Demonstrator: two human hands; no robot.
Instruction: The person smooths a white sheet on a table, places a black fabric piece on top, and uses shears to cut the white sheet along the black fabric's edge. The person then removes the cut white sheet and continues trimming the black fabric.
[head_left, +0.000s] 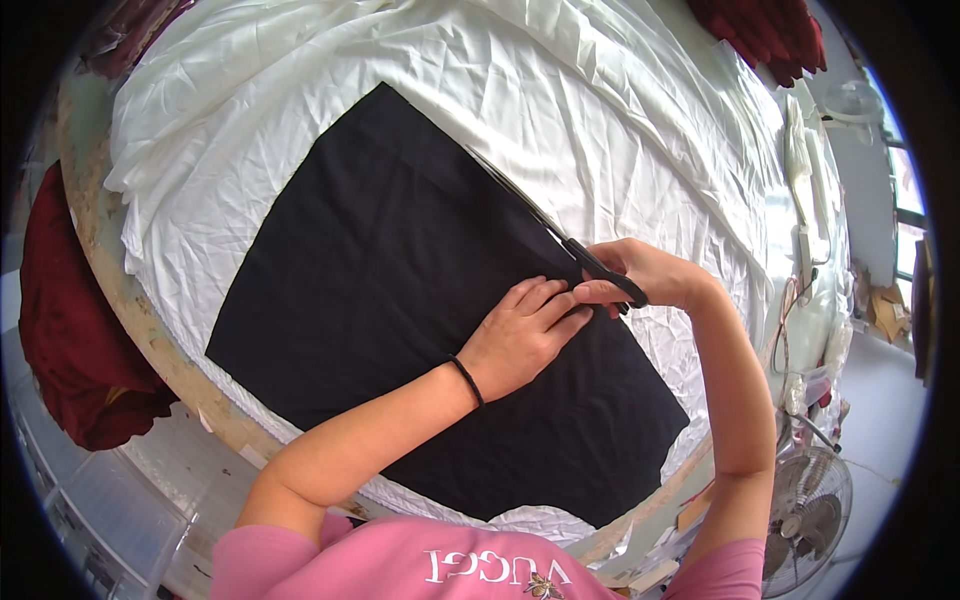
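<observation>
A large piece of black fabric [360, 240] lies flat over wrinkled white cloth [640, 140]. My right hand [640, 272] is closed around the black handles of a pair of scissors [562, 238]. Their long blades point up and to the left, along the black fabric's upper right edge. Flat on the black fabric, just left of the scissor handles, rests my left hand [525, 335]. Its fingers are stretched out and its fingertips come close to my right hand. A thin black band circles my left wrist.
Dark red cloth [80, 320] hangs over the table edge [130, 310] at the left. More red fabric [765, 35] sits at the far right. Cables [785, 320] run along the right side, and a fan [805, 520] stands at the lower right.
</observation>
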